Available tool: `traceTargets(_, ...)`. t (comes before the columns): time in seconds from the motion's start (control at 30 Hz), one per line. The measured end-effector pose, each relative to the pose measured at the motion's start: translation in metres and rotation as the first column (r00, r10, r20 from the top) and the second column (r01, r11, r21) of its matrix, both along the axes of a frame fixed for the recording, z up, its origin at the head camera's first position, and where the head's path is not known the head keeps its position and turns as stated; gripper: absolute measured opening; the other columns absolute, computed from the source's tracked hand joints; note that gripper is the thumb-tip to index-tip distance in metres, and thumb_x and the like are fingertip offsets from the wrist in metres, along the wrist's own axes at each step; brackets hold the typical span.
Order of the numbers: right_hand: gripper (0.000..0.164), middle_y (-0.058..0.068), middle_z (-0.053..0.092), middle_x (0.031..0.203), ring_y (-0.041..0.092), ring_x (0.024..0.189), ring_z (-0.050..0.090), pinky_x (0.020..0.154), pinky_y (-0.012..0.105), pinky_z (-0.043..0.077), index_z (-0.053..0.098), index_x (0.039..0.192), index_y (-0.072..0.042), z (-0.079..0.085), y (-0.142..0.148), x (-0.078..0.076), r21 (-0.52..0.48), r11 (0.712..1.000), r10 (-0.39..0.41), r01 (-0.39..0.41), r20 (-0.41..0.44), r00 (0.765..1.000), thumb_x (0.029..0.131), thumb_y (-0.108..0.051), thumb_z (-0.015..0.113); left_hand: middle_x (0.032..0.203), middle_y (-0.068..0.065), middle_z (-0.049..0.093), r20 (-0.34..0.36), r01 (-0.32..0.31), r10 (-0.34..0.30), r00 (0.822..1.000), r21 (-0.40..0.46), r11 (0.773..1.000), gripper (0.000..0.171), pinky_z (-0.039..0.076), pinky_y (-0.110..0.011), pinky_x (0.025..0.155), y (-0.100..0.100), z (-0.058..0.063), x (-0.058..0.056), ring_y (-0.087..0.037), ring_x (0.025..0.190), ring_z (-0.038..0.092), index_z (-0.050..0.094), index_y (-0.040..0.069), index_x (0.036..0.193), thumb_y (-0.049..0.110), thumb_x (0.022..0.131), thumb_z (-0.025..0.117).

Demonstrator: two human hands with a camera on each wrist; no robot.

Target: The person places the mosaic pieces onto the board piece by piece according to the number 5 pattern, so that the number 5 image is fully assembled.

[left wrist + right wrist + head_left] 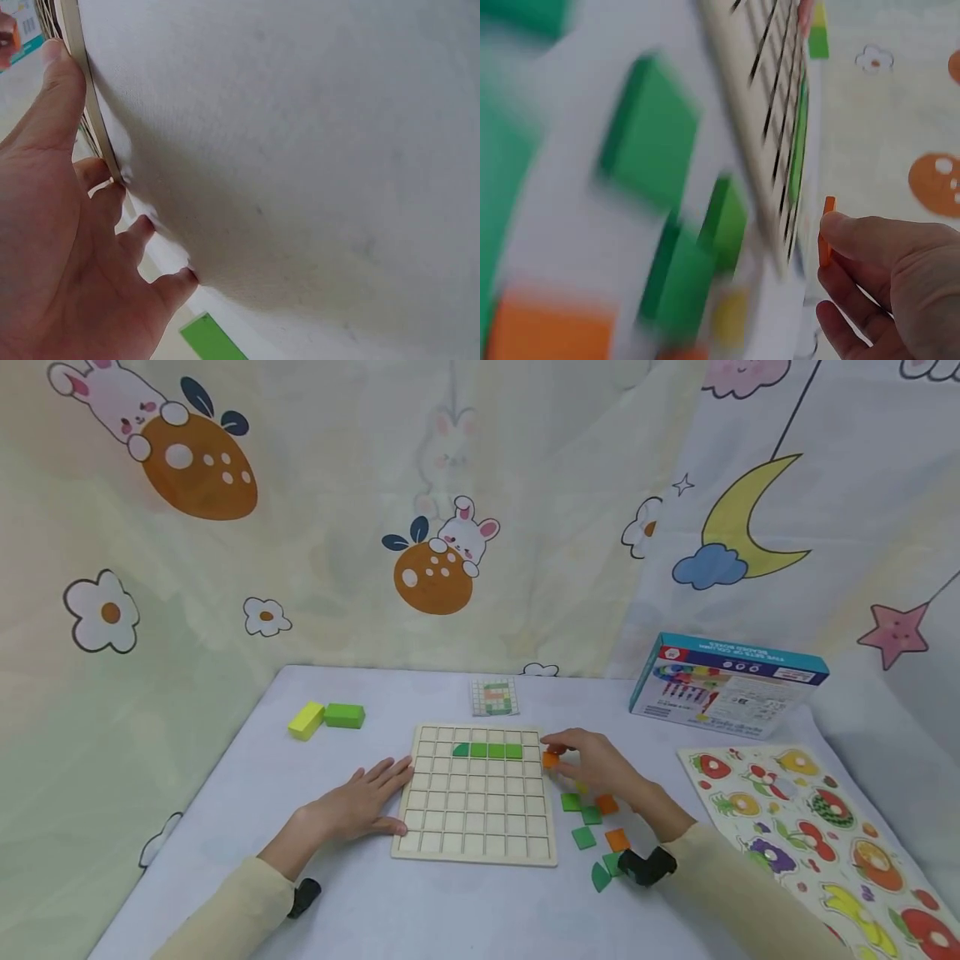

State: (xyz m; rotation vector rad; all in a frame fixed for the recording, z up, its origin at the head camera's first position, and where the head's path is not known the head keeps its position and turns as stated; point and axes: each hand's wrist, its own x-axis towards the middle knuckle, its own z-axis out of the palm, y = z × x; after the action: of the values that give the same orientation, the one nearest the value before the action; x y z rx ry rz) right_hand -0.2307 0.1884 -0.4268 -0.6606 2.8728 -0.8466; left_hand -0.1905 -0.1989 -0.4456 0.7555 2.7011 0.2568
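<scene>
A wooden grid board [474, 802] lies on the table, with a row of green tiles [497, 751] in its upper part, the leftmost one rounded at a corner. My left hand [358, 803] rests flat along the board's left edge, fingers spread; in the left wrist view the thumb [56, 97] touches the rim. At the board's upper right edge, my right hand [600, 766] pinches an orange square tile [826, 232] between thumb and fingers. Below that hand lie loose green tiles [583, 837], orange tiles [617, 840] and a mostly hidden yellow piece [581, 787].
A small pattern card [494, 697] lies behind the board. Yellow [307, 721] and green [344, 716] blocks sit at the back left. A toy box [727, 685] stands at the back right, with a fruit-printed sheet [817, 835] in front of it.
</scene>
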Motion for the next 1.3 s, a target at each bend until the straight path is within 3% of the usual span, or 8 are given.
traceTargets(0.23, 0.043, 0.005, 0.07, 0.11, 0.02, 0.099, 0.062, 0.088, 0.038, 0.053, 0.064, 0.127, -0.006, -0.002, -0.071, -0.006, -0.06, 0.99, 0.122, -0.125, -0.047, 0.991, 0.085, -0.013, 0.074, 0.165, -0.006, 0.011, -0.002, 0.0, 0.0, 1.0, 0.01, 1.0, 0.094, 0.02, -0.063, 0.116, -0.003, -0.002, 0.001, -0.034, 0.151, 0.01, 0.02, 0.011, 0.155, 0.064, 0.086, 0.054)
traceTargets(0.47, 0.037, 0.005, 0.07, 0.109, 0.019, 0.099, 0.062, 0.089, 0.035, 0.053, 0.066, 0.123, -0.007, -0.011, -0.117, -0.011, -0.019, 0.989, 0.147, -0.149, -0.079, 0.986, 0.087, -0.011, 0.072, 0.164, -0.006, 0.012, 0.012, -0.007, 0.006, 1.0, 0.022, 1.0, 0.094, 0.019, -0.063, 0.116, 0.0, 0.002, 0.002, -0.035, 0.151, 0.01, 0.019, 0.011, 0.156, 0.063, 0.086, 0.054)
traceTargets(0.73, 0.037, 0.007, 0.067, 0.118, 0.023, 0.111, 0.061, 0.096, 0.036, 0.051, 0.065, 0.125, -0.009, -0.018, -0.131, -0.011, 0.066, 0.986, 0.159, -0.152, -0.117, 0.98, 0.089, -0.012, 0.071, 0.164, -0.005, 0.012, 0.0, -0.006, 0.006, 1.0, 0.008, 1.0, 0.095, 0.021, -0.062, 0.116, -0.001, -0.001, 0.002, -0.034, 0.151, 0.011, 0.019, 0.012, 0.156, 0.065, 0.085, 0.054)
traceTargets(1.3, 0.037, 0.005, 0.067, 0.121, 0.021, 0.113, 0.059, 0.096, 0.035, 0.052, 0.065, 0.126, -0.01, -0.017, -0.129, -0.008, 0.073, 0.979, 0.197, -0.189, -0.127, 0.972, 0.09, -0.015, 0.07, 0.164, -0.008, 0.014, -0.003, -0.008, 0.008, 1.0, 0.006, 1.0, 0.096, 0.021, -0.064, 0.115, -0.002, 0.001, 0.001, -0.037, 0.15, 0.013, 0.02, 0.01, 0.155, 0.065, 0.085, 0.055)
